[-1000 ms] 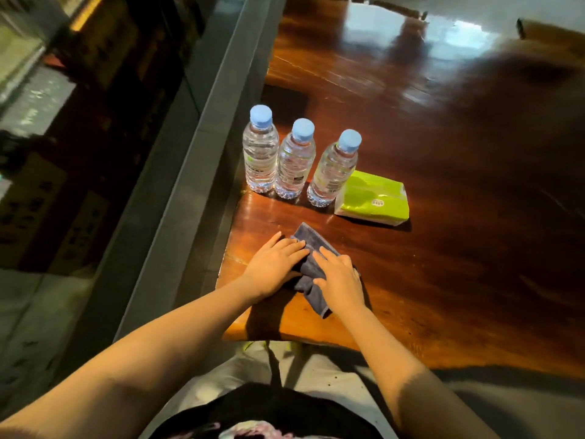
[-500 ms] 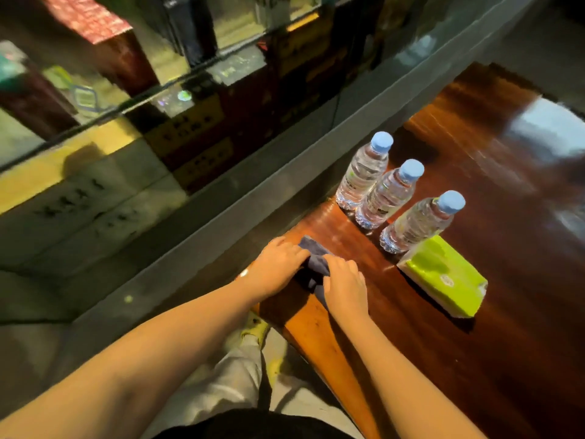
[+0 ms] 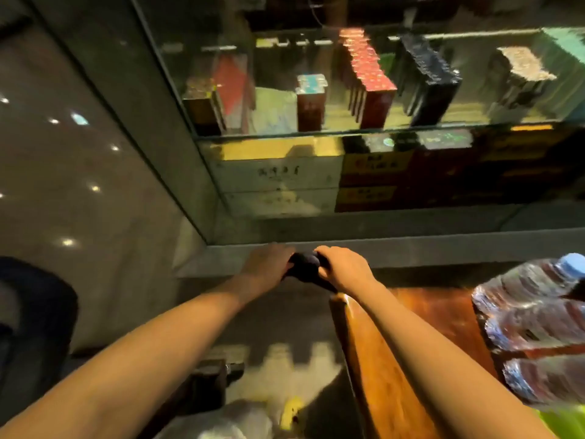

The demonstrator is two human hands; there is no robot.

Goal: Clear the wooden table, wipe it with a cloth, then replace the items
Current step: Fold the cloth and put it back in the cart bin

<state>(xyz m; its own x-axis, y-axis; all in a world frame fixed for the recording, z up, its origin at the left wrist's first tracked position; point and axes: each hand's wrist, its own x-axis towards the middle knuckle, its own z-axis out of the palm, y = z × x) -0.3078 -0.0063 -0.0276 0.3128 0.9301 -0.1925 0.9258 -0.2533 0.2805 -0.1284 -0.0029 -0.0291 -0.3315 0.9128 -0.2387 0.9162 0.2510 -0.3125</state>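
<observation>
A dark cloth [image 3: 304, 267] is held bunched between both hands, at the far corner of the wooden worktop [image 3: 421, 315]. The left hand [image 3: 267, 266] is closed on the cloth's left side, fingers curled over it. The right hand [image 3: 345, 269] is closed on its right side, touching it from above. Whether the cloth rests on the worktop's corner or is lifted just off it cannot be told; the frame is blurred. Three water bottles [image 3: 531, 327] are seen at the right edge, on the worktop, side by side, smeared by motion; one blue cap [image 3: 571, 263] is visible. A green packet [image 3: 566, 421] is cut off at the bottom right corner, just beside the nearest bottle. A glass display case [image 3: 316, 128] with boxes inside is seen beyond the hands.
</observation>
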